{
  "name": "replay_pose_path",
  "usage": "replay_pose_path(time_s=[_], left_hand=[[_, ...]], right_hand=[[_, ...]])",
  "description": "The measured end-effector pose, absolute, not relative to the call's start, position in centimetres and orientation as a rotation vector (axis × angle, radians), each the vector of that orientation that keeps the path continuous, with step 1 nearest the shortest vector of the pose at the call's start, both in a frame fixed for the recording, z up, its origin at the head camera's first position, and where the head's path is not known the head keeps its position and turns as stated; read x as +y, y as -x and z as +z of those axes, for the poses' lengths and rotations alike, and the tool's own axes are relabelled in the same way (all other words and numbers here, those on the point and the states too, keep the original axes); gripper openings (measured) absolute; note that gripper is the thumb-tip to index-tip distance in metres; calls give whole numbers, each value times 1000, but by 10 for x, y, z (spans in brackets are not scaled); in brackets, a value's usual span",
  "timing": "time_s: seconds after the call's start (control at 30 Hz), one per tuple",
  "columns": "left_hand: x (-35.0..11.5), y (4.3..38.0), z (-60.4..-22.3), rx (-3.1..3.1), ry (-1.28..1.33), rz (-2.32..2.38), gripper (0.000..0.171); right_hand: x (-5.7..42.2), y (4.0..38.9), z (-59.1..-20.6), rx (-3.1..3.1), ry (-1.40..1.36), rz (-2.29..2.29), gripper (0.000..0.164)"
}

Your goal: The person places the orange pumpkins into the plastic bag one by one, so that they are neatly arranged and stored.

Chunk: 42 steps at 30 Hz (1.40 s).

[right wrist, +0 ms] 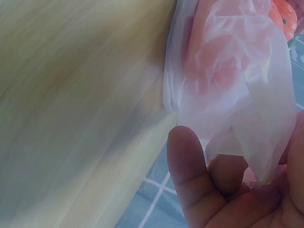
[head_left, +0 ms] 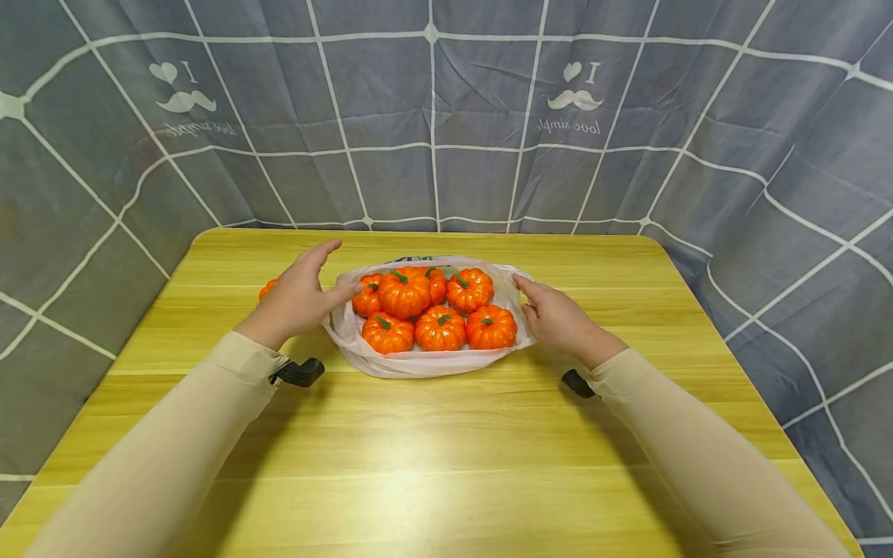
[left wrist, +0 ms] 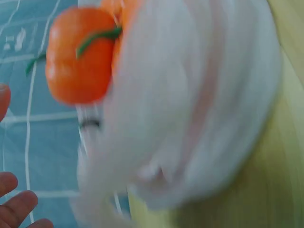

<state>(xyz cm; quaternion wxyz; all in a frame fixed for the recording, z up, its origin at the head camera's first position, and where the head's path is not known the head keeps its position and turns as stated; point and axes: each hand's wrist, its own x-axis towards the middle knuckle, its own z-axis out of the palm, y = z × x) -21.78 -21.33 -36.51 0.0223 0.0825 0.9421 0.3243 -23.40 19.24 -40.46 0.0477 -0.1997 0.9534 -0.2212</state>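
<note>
A white plastic bag (head_left: 418, 366) lies open on the table with several small orange pumpkins (head_left: 441, 328) inside, their green stems showing. My left hand (head_left: 296, 298) hovers at the bag's left side, fingers spread and thumb reaching over the rim. In the left wrist view its fingertips (left wrist: 21, 209) stand apart from the bag, nothing between them. My right hand (head_left: 558, 318) pinches the bag's right edge; the right wrist view shows the thin plastic (right wrist: 259, 137) gathered between its fingers. Another orange pumpkin (head_left: 267, 289) is partly hidden behind my left hand.
The wooden table (head_left: 418, 465) carries the bag near its far middle. A grey curtain (head_left: 481, 101) with white grid lines hangs behind the table and along both sides. Each wrist wears a small black camera (head_left: 300, 372).
</note>
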Motion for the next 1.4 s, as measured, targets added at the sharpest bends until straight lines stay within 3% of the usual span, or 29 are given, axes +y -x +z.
replay_pose_path(time_s=[0.6, 1.4], left_hand=[[-284, 226, -391, 2911, -46, 832, 107], [-302, 228, -415, 2813, -17, 871, 103]], right_hand=[[194, 233, -405, 2901, 622, -672, 62], [196, 234, -407, 2901, 614, -656, 63]])
